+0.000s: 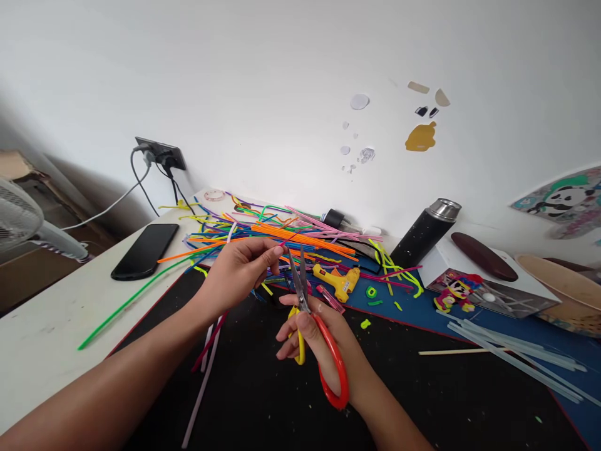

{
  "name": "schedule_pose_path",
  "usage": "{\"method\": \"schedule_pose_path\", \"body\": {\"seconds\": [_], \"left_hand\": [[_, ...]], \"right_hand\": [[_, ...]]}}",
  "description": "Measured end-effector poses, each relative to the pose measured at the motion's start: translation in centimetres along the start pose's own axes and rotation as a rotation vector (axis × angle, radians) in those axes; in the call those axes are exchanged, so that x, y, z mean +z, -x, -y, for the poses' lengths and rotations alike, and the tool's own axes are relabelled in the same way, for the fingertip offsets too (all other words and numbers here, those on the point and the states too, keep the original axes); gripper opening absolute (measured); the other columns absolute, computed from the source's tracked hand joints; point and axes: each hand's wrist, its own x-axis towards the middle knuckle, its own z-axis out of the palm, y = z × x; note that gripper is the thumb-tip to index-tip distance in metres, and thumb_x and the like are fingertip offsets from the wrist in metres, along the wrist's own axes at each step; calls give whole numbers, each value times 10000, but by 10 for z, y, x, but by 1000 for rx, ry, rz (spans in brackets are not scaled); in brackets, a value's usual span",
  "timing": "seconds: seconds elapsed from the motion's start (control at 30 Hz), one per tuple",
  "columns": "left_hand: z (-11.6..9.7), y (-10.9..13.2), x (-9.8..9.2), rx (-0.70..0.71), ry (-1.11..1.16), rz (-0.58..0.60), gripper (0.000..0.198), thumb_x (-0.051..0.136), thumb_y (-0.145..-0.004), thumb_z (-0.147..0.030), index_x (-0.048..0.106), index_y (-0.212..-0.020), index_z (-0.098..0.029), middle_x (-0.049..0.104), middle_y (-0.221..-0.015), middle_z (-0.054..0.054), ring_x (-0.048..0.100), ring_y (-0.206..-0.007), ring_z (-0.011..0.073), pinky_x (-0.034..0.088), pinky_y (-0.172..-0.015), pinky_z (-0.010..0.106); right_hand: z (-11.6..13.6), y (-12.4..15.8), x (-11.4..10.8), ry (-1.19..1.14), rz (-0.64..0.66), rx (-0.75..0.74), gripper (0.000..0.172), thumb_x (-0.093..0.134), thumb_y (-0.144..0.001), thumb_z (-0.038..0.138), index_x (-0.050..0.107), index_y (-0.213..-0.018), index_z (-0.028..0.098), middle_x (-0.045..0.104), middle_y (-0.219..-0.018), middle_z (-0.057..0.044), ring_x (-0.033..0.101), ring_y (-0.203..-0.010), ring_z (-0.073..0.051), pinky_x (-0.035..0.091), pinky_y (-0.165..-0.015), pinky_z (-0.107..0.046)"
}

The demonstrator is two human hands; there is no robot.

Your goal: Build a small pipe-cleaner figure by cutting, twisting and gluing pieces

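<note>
In the head view my left hand [251, 266] pinches a thin dark-pink pipe cleaner [292, 237] between thumb and forefinger. Only a short end of it shows past the fingertips. My right hand [331, 332] holds a pair of scissors [301, 289] with one red and one yellow handle, thumb and fingers through the loops. The blades point up and away and are slightly parted, their tips close to the left fingertips. Behind both hands lies a heap of coloured pipe cleaners [300, 237]. A yellow glue gun [339, 280] rests just right of the blades.
A black phone [145, 250] lies at left. Green scraps [371, 292] and a small clown-like figure [456, 293] are to the right, with glue sticks [521, 351] nearby. A black flask [427, 232] leans near a white box [493, 282]. The wall stands behind.
</note>
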Motion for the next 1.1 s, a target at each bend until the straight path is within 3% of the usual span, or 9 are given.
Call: {"method": "schedule_pose_path", "body": {"seconds": [0.17, 0.27, 0.37, 0.63, 1.1], "left_hand": [[-2, 5, 2, 133, -172, -17, 334, 693, -954, -439, 769, -788, -159, 658, -634, -4, 531, -564, 112, 418, -533, 208], [2, 7, 4, 187, -205, 9, 258, 684, -976, -386, 829, -942, -176, 788, -785, 13, 659, -661, 141, 497, -614, 210], [6, 9, 4, 263, -274, 38, 230, 671, -1000, -342, 844, -977, -193, 851, -962, 22, 756, -804, 171, 545, -727, 217], [9, 13, 3, 389, -568, 21, 231, 650, -1009, -307, 846, -953, -200, 824, -804, 32, 713, -637, 152, 457, -589, 225], [6, 13, 5, 346, -574, 34, 253, 631, -1001, -343, 839, -936, -215, 816, -777, 46, 734, -679, 191, 477, -618, 237]], "right_hand": [[2, -1, 1, 15, -60, 8, 755, 668, -890, 819, 678, -1282, 173, 712, -795, -20, 748, -583, -188, 559, -579, -289], [4, 0, 0, 75, -68, 5, 702, 639, -930, 792, 679, -1263, 175, 694, -768, -6, 721, -544, -168, 533, -536, -264], [5, 1, -1, 154, -75, -3, 658, 629, -960, 757, 680, -1271, 178, 676, -755, 6, 707, -532, -155, 533, -541, -260], [9, 2, 1, 218, -103, 50, 641, 603, -964, 760, 686, -1217, 178, 614, -661, 46, 635, -432, -128, 480, -459, -222], [13, 2, 2, 285, -119, 52, 580, 625, -959, 741, 705, -1127, 192, 583, -600, 58, 586, -392, -121, 447, -427, -216]]}}
